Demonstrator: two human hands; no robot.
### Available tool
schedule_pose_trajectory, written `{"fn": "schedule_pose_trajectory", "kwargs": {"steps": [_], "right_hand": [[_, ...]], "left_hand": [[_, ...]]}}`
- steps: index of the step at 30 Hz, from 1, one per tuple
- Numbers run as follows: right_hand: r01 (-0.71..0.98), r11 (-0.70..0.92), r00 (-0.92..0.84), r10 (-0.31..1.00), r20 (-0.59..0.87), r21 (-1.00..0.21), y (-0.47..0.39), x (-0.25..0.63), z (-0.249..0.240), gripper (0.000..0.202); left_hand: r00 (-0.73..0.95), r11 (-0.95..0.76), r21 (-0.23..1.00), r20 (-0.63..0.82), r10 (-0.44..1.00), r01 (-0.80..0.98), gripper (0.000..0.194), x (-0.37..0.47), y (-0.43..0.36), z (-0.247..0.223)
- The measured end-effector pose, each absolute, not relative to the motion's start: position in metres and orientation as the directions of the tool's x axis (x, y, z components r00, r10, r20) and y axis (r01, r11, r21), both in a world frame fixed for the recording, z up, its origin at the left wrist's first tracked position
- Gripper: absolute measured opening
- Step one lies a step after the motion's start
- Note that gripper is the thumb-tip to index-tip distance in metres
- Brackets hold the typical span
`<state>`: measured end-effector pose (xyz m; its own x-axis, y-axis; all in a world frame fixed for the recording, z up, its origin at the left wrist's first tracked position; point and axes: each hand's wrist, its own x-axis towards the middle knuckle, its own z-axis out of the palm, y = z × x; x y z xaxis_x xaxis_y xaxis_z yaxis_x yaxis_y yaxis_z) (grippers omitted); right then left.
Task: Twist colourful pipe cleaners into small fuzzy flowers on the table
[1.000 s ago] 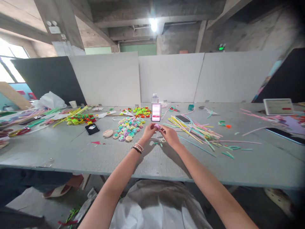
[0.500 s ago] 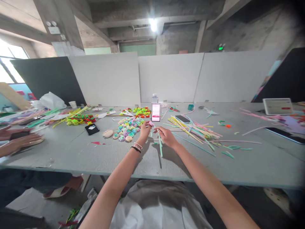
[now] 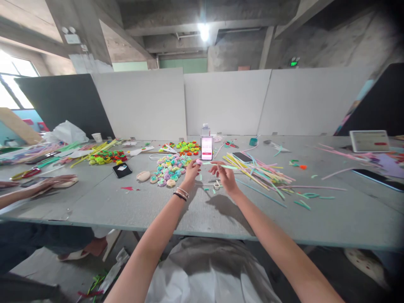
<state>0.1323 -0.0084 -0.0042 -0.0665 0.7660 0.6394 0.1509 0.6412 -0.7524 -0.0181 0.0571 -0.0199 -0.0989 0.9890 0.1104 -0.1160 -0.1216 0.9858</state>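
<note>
My left hand (image 3: 190, 173) pinches a small pink-purple fuzzy piece (image 3: 198, 161), just in front of the upright phone (image 3: 206, 149). My right hand (image 3: 226, 179) is a little to the right, its thumb and fingers bent around a light green pipe cleaner (image 3: 229, 167) that now points to the right. A gap separates the two hands. Scissors (image 3: 217, 184) lie on the table between them, partly hidden by my right hand, with short green offcuts (image 3: 206, 189) close by. Left of my left hand is a heap of pastel fuzzy pieces (image 3: 170, 168).
Loose pipe cleaners (image 3: 259, 172) lie in a bundle to the right, with a second phone (image 3: 242, 157) behind them. Red and yellow-green pieces (image 3: 105, 158) are piled at the left. A co-worker's hand (image 3: 53, 183) rests at the far left. White panels (image 3: 227, 103) stand behind the table.
The green pipe cleaner, which hung down toward me, has swung up to point right. My right hand has moved slightly right, away from my left, uncovering the scissors. The co-worker's hand has shifted right.
</note>
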Motion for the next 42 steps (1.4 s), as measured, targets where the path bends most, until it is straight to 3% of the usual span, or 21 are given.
{"fn": "schedule_pose_trajectory", "kwargs": {"steps": [6, 12, 20, 25, 42], "right_hand": [[0.005, 0.533, 0.183, 0.831, 0.525, -0.846, 0.000, 0.138, -0.001, 0.045], [-0.220, 0.341, 0.065, 0.940, 0.335, -0.914, 0.012, 0.142, -0.005, 0.043], [-0.171, -0.003, -0.118, 0.993, 0.017, -0.985, 0.010, 0.139, -0.005, 0.033], [-0.120, -0.053, -0.245, 0.969, -0.023, -0.991, 0.004, 0.138, -0.002, 0.031], [-0.116, -0.109, -0.251, 0.965, -0.077, -0.987, 0.012, 0.139, -0.011, 0.022]], "left_hand": [[-0.048, -0.110, 0.973, 0.102, 0.994, -0.205, 0.030, -0.018, 0.058, -0.020], [-0.038, -0.121, 0.925, 0.115, 0.993, -0.359, 0.045, -0.017, 0.060, -0.023], [0.007, -0.129, 0.918, 0.142, 0.990, -0.376, 0.033, -0.017, 0.056, -0.019], [0.043, -0.180, 0.927, 0.205, 0.978, -0.330, 0.031, -0.016, 0.054, -0.018], [0.128, -0.345, 0.932, 0.358, 0.925, -0.112, 0.024, -0.010, 0.050, -0.017]]}}
